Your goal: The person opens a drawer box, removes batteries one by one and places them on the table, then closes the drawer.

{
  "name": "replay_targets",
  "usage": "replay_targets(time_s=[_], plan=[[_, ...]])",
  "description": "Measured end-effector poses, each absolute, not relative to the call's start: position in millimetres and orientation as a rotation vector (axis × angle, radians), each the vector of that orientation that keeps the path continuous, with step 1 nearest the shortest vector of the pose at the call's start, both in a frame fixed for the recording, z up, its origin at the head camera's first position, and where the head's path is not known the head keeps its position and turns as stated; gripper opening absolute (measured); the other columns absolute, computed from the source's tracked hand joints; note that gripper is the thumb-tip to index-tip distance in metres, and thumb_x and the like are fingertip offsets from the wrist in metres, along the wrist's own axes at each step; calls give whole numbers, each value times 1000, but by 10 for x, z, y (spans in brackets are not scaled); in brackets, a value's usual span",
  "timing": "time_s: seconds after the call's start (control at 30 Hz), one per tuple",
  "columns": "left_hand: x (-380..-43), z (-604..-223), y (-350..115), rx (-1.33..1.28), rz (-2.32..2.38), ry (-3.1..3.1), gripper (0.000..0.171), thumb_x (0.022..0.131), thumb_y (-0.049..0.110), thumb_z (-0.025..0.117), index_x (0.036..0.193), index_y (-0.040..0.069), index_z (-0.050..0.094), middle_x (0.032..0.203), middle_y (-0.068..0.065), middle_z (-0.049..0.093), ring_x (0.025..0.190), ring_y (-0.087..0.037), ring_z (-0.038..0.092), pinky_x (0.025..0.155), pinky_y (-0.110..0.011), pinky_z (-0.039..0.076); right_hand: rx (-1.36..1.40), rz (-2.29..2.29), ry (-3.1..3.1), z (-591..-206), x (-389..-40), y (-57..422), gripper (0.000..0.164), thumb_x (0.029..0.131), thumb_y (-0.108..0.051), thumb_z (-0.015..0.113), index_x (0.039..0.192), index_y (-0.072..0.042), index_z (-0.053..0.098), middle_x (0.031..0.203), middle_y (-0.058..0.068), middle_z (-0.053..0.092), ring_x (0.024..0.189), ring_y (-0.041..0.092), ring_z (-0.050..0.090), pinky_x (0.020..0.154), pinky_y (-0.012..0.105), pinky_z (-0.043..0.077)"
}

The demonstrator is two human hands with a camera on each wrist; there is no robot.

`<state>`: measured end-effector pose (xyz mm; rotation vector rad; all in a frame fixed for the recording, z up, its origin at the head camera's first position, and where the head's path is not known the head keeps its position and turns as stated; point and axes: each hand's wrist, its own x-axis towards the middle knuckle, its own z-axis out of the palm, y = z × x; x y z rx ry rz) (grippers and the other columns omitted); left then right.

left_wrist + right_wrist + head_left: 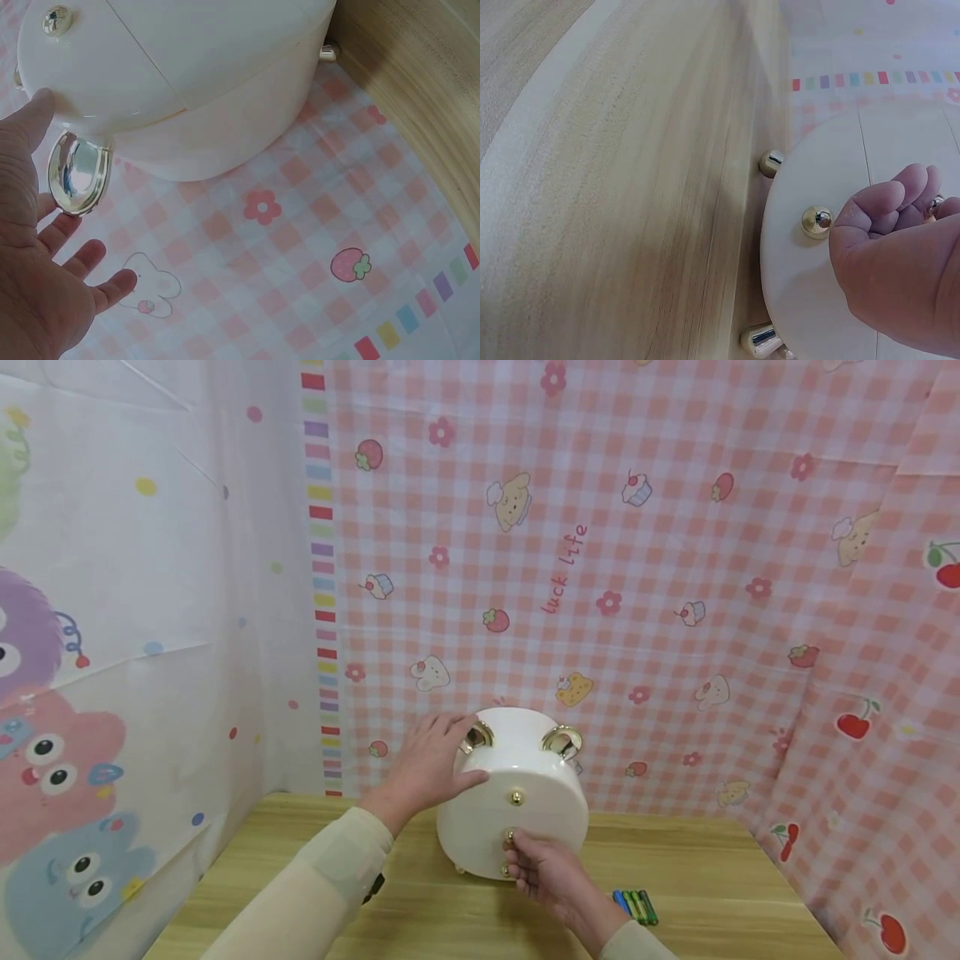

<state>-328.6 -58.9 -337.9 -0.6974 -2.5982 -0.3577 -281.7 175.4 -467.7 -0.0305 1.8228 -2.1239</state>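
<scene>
A white rounded drawer box (480, 827) with two gold ear-shaped loops stands on the table; three gold knobs run down its front. My left hand (431, 764) lies against its upper left side. In the left wrist view the thumb (37, 112) touches the front near the top, a fingertip meets the gold ear (79, 176), and the other fingers are spread. At the front, my right hand (551, 872) pinches the middle knob (936, 204) between thumb and finger, its other fingers curled. The lowest knob (817, 222) is just beside those fingers. Seams cross the front.
Several blue and green sticks (635, 907) lie side by side on the wooden table (697, 868), right of the right hand. A pink checked cloth (660, 552) hangs close behind the box, and a white printed cloth (187, 693) hangs at the left.
</scene>
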Motion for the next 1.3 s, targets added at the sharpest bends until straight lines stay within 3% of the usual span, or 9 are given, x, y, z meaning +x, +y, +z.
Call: replay_targets(time_s=[0.77, 1.3], plan=[[-3301, -3380, -580, -694, -359, -2619, 88, 93, 58, 78, 162, 14, 46, 161, -12, 53, 149, -37, 47, 127, -60, 36, -25, -2100, 1858, -4733, -2698, 1805, 47, 107, -52, 59, 114, -8, 73, 88, -7, 74, 79, 8, 65, 75, 24, 52], [-3315, -3394, -613, -678, -341, -2625, 89, 93, 59, 78, 162, 14, 45, 161, -12, 52, 149, -36, 47, 128, -58, 35, 54, -1944, 1966, -4839, -2565, 2367, 48, 108, -53, 58, 119, -8, 73, 96, -5, 75, 88, 12, 66, 79, 26, 53]])
